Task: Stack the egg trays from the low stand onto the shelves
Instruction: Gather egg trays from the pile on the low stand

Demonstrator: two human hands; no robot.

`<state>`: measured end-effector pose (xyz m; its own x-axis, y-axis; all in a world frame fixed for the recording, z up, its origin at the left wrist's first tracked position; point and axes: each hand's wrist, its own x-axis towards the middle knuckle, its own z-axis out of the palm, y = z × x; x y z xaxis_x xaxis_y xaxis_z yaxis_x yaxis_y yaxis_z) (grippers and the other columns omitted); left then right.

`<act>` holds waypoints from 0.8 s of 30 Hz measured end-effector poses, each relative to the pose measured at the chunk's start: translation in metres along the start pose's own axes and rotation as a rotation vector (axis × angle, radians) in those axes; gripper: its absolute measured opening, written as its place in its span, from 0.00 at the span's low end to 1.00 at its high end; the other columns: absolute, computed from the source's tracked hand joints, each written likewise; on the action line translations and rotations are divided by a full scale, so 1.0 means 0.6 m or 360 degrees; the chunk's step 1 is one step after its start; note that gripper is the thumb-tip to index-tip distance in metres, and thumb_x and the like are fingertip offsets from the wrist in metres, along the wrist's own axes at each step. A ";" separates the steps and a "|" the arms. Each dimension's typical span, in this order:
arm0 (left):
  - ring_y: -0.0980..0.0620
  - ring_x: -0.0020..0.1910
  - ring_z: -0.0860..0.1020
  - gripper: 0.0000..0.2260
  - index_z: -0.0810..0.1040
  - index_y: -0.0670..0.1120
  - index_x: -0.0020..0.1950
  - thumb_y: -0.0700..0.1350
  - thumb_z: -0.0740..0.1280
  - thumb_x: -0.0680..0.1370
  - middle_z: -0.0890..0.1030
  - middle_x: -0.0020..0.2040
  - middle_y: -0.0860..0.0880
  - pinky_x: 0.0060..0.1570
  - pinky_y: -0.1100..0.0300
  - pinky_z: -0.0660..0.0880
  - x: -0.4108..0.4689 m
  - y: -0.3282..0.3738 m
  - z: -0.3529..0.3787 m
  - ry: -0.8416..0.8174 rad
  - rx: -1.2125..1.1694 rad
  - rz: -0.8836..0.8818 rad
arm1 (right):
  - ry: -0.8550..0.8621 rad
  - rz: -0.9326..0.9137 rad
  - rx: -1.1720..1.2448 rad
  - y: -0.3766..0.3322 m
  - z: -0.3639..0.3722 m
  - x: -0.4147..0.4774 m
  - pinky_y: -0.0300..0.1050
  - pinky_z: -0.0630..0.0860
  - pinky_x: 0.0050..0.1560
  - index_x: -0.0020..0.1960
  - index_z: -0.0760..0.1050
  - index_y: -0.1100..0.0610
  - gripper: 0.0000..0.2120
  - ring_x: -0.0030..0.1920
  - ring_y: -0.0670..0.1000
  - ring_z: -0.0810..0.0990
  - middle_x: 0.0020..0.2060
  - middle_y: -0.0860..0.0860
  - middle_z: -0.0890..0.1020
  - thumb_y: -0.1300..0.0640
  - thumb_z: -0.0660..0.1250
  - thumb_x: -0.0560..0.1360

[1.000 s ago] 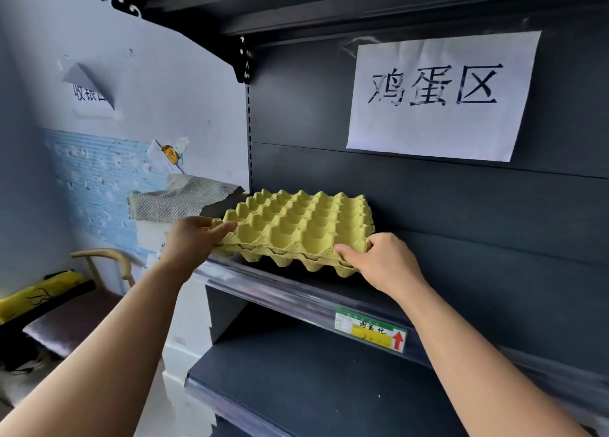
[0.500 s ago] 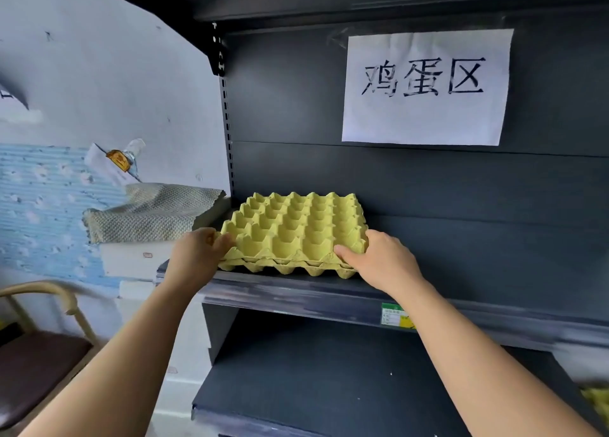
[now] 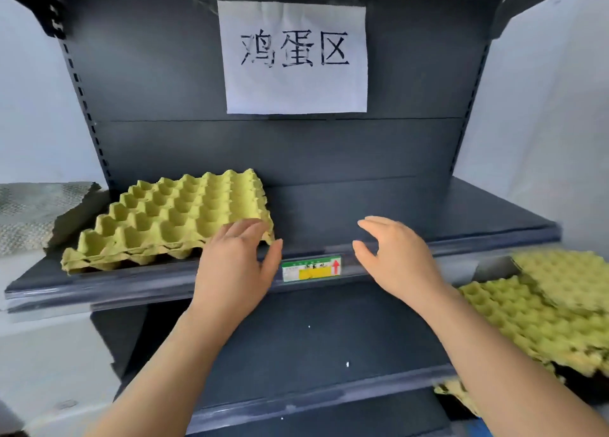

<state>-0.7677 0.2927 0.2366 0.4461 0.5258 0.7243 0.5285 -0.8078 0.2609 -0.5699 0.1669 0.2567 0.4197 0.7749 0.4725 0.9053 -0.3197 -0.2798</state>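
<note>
We had the egg trays (image 3: pixel 164 219) resting on the shelf (image 3: pixel 487 214), just left of our left grip (image 3: pixel 235 265), its fingers (image 3: pixel 244 234) spread wide over their near corner; right grip (image 3: pixel 397 260) wide too, empty, well apart.

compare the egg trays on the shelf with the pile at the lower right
The shelf trays sit nested and squared up; the lower-right pile lies askew, its top tray turned. The shelf trays rest on the upper shelf; the pile sits lower, further right. Both are yellow-green.
</note>
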 end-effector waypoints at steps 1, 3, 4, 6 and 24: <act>0.39 0.48 0.81 0.20 0.83 0.41 0.54 0.54 0.60 0.76 0.84 0.53 0.45 0.47 0.50 0.78 -0.005 0.030 0.023 -0.0039 -0.0065 0.0058 | 0.0013 0.0043 -0.0022 0.027 -0.008 -0.017 0.47 0.71 0.58 0.65 0.74 0.57 0.18 0.62 0.53 0.74 0.61 0.51 0.79 0.51 0.62 0.78; 0.40 0.46 0.81 0.20 0.83 0.42 0.53 0.53 0.60 0.75 0.84 0.51 0.46 0.47 0.51 0.79 -0.013 0.093 0.071 -0.0119 -0.0170 0.0174 | 0.0056 0.0105 -0.0072 0.087 -0.026 -0.052 0.47 0.71 0.59 0.65 0.75 0.57 0.18 0.62 0.55 0.74 0.61 0.51 0.79 0.51 0.64 0.78; 0.41 0.45 0.81 0.19 0.83 0.42 0.53 0.53 0.60 0.75 0.84 0.51 0.46 0.47 0.51 0.79 -0.017 0.125 0.094 -0.0162 -0.0216 0.0220 | 0.0089 0.0127 -0.0094 0.118 -0.035 -0.069 0.47 0.71 0.59 0.64 0.76 0.58 0.18 0.62 0.56 0.75 0.60 0.52 0.80 0.52 0.65 0.77; 0.41 0.45 0.81 0.18 0.83 0.43 0.53 0.53 0.61 0.75 0.84 0.51 0.46 0.47 0.52 0.79 -0.022 0.191 0.142 -0.0236 -0.0294 0.0290 | 0.0131 0.0165 -0.0129 0.184 -0.055 -0.100 0.48 0.73 0.56 0.59 0.79 0.61 0.15 0.57 0.58 0.79 0.54 0.55 0.82 0.56 0.67 0.75; 0.40 0.52 0.81 0.14 0.83 0.42 0.57 0.49 0.70 0.76 0.84 0.53 0.44 0.51 0.47 0.77 -0.045 0.731 0.603 -0.0819 -0.0653 0.0342 | -0.0115 0.0704 -0.0428 0.823 -0.177 -0.270 0.51 0.77 0.51 0.54 0.80 0.63 0.13 0.50 0.58 0.81 0.47 0.57 0.83 0.56 0.67 0.74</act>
<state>-0.2867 0.0205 0.1005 0.8498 0.3204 0.4186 0.1193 -0.8904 0.4393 -0.1838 -0.1746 0.1310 0.7690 0.5665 0.2961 0.6311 -0.7465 -0.2108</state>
